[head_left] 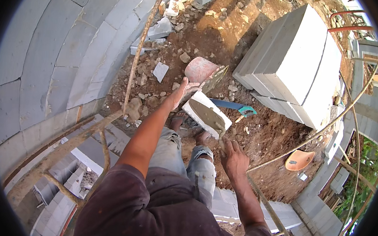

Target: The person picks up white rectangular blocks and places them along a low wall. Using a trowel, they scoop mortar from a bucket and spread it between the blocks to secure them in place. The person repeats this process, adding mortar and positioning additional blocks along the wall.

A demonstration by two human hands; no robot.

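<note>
My left hand (pixel 182 94) grips the far left end of a small white block (pixel 192 115) in front of my legs. Wet grey mortar (pixel 208 114) lies in a thick layer along the block's upper face. My right hand (pixel 234 159) is closed at the block's near right corner, around what looks like a trowel (pixel 222 131) smeared with mortar; its blade cannot be made out clearly. Just beyond my left hand is a reddish bucket (pixel 200 70), tilted, with grey mortar at its mouth. A handsaw (pixel 230 105) with a teal handle shows beyond the block, partly hidden by it.
A grey block wall (pixel 67 43) rises on the left. Large pale blocks (pixel 286 59) are stacked at the right. Scaffold poles (pixel 141 51) cross both sides. Rubble (pixel 159 71) litters the brown soil, and an orange basin (pixel 300 160) lies to the right.
</note>
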